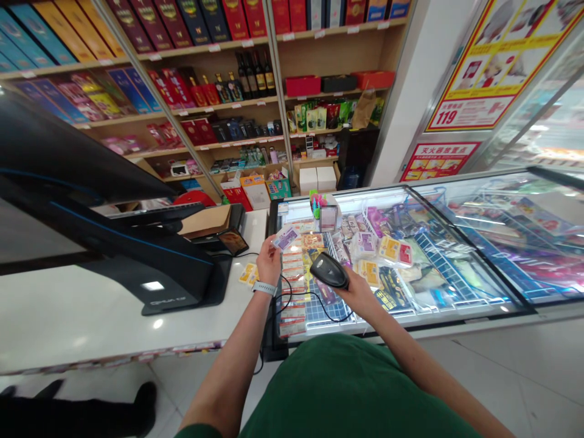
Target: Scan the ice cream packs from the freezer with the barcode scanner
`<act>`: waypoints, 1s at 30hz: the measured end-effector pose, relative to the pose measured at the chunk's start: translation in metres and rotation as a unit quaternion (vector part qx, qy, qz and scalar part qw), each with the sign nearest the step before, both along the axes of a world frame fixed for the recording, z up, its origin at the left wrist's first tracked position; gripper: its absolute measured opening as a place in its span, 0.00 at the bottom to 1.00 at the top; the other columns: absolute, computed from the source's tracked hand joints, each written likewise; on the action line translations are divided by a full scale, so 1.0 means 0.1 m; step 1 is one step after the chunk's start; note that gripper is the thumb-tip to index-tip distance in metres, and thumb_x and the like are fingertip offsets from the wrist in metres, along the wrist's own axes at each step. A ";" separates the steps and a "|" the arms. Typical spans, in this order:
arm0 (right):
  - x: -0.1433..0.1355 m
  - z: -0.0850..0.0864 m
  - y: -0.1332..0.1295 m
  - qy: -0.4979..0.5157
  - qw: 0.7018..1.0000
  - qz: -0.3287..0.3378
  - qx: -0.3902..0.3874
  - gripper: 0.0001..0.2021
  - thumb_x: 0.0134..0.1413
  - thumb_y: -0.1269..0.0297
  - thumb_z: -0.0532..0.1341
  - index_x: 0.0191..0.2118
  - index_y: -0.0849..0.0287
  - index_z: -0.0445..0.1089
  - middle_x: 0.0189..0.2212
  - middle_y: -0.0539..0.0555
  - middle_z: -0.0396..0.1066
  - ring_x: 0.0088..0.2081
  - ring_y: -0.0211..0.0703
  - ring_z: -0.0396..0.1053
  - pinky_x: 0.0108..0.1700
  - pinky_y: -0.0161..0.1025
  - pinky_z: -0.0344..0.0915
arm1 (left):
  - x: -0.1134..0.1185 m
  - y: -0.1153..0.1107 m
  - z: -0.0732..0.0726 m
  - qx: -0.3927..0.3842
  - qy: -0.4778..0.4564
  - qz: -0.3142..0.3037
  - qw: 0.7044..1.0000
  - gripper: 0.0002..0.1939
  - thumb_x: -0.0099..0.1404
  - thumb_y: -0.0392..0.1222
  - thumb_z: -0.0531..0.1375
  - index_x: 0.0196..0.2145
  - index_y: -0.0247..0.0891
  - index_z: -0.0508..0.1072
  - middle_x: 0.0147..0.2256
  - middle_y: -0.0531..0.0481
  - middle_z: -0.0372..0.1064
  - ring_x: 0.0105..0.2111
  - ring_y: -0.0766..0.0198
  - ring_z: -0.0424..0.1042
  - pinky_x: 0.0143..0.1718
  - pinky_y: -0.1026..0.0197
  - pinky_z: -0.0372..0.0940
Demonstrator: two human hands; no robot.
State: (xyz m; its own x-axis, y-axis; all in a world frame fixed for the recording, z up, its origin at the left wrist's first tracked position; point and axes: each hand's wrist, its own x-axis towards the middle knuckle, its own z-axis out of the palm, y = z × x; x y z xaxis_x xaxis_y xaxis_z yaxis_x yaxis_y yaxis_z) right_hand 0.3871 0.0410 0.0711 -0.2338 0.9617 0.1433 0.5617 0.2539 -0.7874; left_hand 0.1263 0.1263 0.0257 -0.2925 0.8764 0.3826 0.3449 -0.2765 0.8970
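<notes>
A small flat purple-and-white packet (286, 238) is pinched in the fingers of my left hand (269, 261), above the left end of the glass-topped freezer (285, 340). My right hand (360, 297) grips a black barcode scanner (329, 271), its head pointing left toward the packet. The scanner's cable (314, 295) loops below it across the glass. Similar packs lie on the glass right of the scanner: a purple one (364, 244), a yellow one (389, 249), a red one (405, 253) and another yellow one (368, 272). Yellow packets (249, 274) rest on the counter beside my left wrist.
On the left, a black checkout terminal (177, 261) stands on the white counter (91, 322). A brightly coloured item (317, 204) sits at the freezer's back edge. Behind are shelves (228, 42) of boxes and bottles. A person's dark shoe (145, 404) shows at lower left.
</notes>
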 end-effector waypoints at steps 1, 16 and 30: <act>0.00 0.00 0.00 0.001 1.000 0.000 0.000 0.15 0.52 0.65 0.61 0.47 0.58 0.68 0.41 0.57 0.75 0.44 0.52 0.72 0.44 0.44 0.66 | 0.00 0.00 0.00 -0.001 0.000 0.001 1.000 0.22 0.62 0.37 0.58 0.55 0.41 0.66 0.45 0.46 0.72 0.43 0.60 0.74 0.47 0.56 0.69; 0.00 0.04 -0.04 0.003 1.000 -0.003 -0.006 0.17 0.52 0.65 0.61 0.49 0.59 0.67 0.41 0.57 0.74 0.43 0.51 0.72 0.44 0.43 0.66 | 0.02 -0.03 0.02 -0.007 0.001 -0.003 1.000 0.22 0.62 0.36 0.58 0.55 0.41 0.67 0.46 0.47 0.72 0.43 0.61 0.74 0.47 0.57 0.69; 0.04 0.04 -0.09 0.024 0.999 -0.013 -0.023 0.18 0.50 0.67 0.62 0.49 0.60 0.67 0.43 0.59 0.74 0.45 0.52 0.72 0.46 0.45 0.66 | 0.20 -0.03 -0.01 -0.042 -0.095 -0.054 0.993 0.25 0.58 0.38 0.61 0.54 0.37 0.66 0.38 0.48 0.73 0.36 0.63 0.73 0.42 0.59 0.68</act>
